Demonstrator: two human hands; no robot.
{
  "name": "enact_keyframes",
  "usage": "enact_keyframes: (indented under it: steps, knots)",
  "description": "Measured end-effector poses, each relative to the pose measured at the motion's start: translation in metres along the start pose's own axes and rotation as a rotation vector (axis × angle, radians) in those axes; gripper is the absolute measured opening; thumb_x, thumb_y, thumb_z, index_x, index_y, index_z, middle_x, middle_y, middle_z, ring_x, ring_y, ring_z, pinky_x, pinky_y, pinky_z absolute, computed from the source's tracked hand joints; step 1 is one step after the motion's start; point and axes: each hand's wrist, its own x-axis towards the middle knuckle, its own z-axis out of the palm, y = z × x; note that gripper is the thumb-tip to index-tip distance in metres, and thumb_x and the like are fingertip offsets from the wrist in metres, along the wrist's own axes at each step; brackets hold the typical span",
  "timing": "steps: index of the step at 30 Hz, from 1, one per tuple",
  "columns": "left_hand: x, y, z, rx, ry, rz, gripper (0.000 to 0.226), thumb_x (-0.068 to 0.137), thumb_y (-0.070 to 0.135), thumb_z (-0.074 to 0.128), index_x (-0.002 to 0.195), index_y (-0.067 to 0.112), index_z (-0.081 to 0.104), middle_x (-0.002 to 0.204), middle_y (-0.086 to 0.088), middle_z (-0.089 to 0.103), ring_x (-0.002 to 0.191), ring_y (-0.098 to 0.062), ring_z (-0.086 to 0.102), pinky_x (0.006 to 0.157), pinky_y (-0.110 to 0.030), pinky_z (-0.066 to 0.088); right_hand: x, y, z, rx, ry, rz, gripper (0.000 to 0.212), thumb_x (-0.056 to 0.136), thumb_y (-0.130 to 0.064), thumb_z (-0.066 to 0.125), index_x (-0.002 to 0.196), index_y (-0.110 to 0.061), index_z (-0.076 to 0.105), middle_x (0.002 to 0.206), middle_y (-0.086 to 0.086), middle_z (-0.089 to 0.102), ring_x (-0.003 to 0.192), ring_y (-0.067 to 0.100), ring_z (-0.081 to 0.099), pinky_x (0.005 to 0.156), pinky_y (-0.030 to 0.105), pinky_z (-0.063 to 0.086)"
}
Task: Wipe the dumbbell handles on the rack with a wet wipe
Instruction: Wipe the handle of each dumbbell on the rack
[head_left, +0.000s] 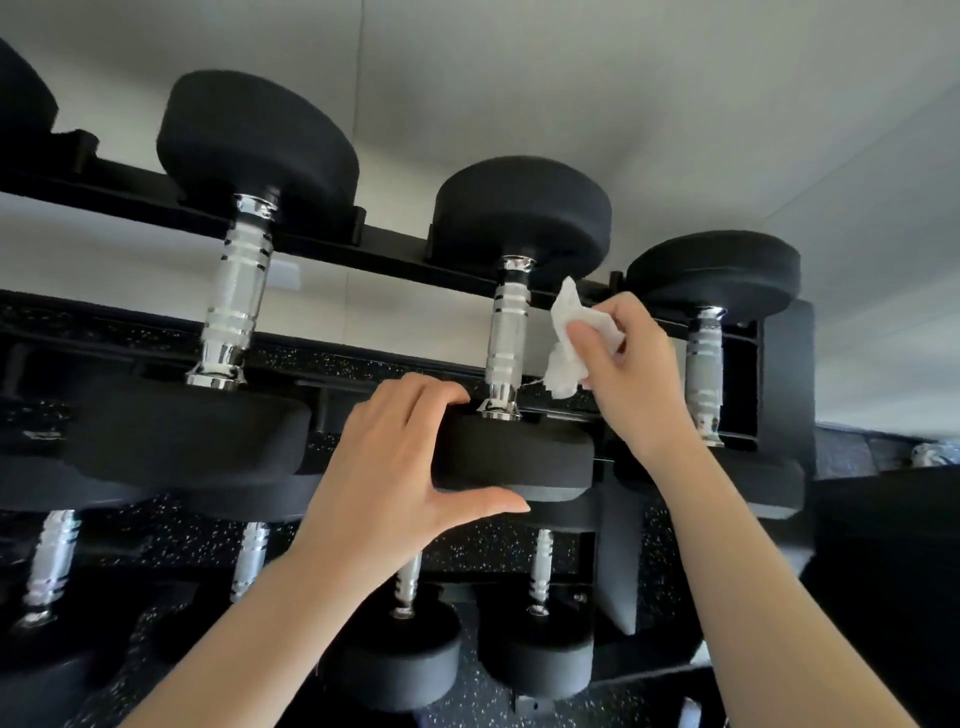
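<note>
Two bare forearms rise from the bottom edge of the view, with no sleeve, cuff or glove showing anywhere along them. The left hand (400, 467) wears no ring, watch, strap or bracelet on any part that shows, and its wrist is uncovered. The right hand (623, 364) is likewise unadorned, its wrist and forearm bare down to the frame edge. The fingers (431, 395) are slender, with short, plain, unpainted nails where a nail can be seen, as on the left thumb. No marking or tattoo shows on either arm.
</note>
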Motion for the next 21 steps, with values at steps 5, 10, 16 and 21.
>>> enact_keyframes:
  steps: [5,10,16,21]
  knots:
    - [0.019,0.036,0.004,0.128,-0.038,0.138,0.078,0.076,0.078,0.041,0.120,0.016,0.055,0.115,0.004,0.055,0.108,-0.017,0.049,0.096,-0.027,0.027,-0.026,0.028,-0.049,0.120,0.145,0.079,0.009,0.091,-0.023,0.056,0.083,-0.024,0.052,0.074,0.002,0.056,0.061,0.018,0.049,0.051,0.033,0.041]
    - [0.040,0.089,0.033,0.185,-0.056,0.256,0.068,0.082,0.071,0.040,0.117,0.016,0.058,0.112,0.004,0.055,0.106,-0.018,0.052,0.094,-0.034,0.037,-0.038,0.061,-0.099,0.144,0.265,0.128,0.012,0.091,-0.021,0.058,0.081,-0.027,0.055,0.072,-0.001,0.056,0.054,0.007,0.050,0.051,0.028,0.047]
    - [0.055,0.142,0.095,0.220,-0.081,0.273,0.065,0.083,0.069,0.039,0.116,0.016,0.059,0.111,0.003,0.056,0.104,-0.017,0.053,0.089,-0.033,0.043,-0.026,0.119,-0.150,0.048,0.319,0.121,0.009,0.091,-0.025,0.057,0.085,-0.020,0.053,0.069,-0.002,0.056,0.065,0.025,0.055,0.061,0.039,0.047]
    - [0.058,0.162,0.143,0.261,-0.110,0.192,0.066,0.082,0.068,0.040,0.115,0.015,0.059,0.110,0.003,0.055,0.102,-0.018,0.054,0.087,-0.032,0.044,0.001,0.150,-0.160,0.023,0.189,-0.022,0.005,0.091,-0.021,0.057,0.086,-0.020,0.055,0.074,-0.013,0.055,0.066,-0.003,0.050,0.056,0.008,0.034]
